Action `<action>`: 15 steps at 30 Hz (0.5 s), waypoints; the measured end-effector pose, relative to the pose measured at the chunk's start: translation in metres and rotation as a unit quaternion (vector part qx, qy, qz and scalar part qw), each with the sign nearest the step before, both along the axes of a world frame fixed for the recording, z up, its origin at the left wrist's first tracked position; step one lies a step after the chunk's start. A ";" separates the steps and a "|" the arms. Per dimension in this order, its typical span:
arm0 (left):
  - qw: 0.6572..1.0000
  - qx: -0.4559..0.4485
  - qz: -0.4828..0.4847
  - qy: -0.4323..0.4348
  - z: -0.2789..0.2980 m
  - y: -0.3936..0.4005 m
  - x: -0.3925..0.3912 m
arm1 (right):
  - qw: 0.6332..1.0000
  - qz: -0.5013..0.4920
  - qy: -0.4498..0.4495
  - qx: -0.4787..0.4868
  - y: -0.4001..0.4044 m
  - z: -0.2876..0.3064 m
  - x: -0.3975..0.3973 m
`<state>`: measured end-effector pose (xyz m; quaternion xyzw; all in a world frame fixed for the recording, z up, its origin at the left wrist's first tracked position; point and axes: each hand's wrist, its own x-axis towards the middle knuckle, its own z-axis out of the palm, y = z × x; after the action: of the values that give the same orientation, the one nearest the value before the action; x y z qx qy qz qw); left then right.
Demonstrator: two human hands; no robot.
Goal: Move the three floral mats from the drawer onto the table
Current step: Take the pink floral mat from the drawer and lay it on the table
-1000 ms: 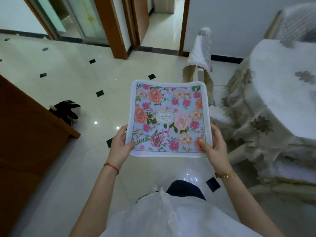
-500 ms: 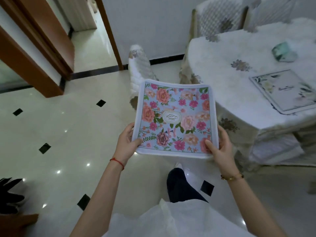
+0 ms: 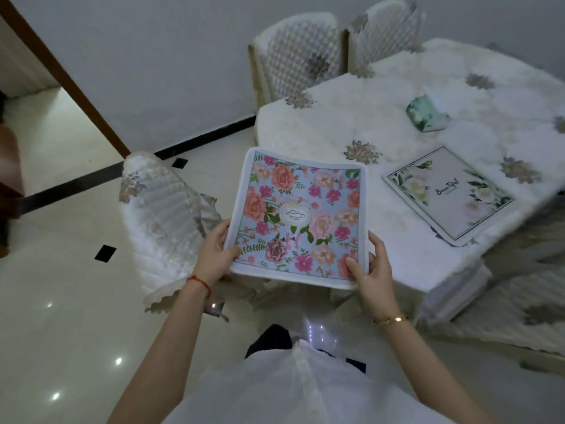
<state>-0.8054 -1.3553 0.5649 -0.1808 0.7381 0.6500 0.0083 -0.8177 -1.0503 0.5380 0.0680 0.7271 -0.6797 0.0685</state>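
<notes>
Underneath, mat [image 3: 298, 218] fingers hidden (both hands)

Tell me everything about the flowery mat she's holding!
The blue floral mat is a rounded square with a white border, pink and peach flowers, green leaves, and a small oval label mid-face. It looks soft and bends slightly. The left hand and right hand grip its near corners, holding it above the table's edge.
</notes>
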 end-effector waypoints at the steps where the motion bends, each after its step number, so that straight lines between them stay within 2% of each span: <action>1: 1.000 -0.008 -0.014 -0.004 -0.002 -0.003 -0.020 | 1.000 -0.010 -0.005 -0.004 -0.002 -0.002 -0.012; 15: 0.977 -0.061 -0.199 -0.055 -0.044 -0.029 -0.300 | 0.988 -0.135 -0.059 0.036 -0.048 -0.042 -0.169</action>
<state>-1.1055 -1.3848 0.5208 -0.0661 0.7957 0.5783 0.1673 -0.9865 -1.0983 0.4962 0.2083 0.7299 -0.6508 0.0164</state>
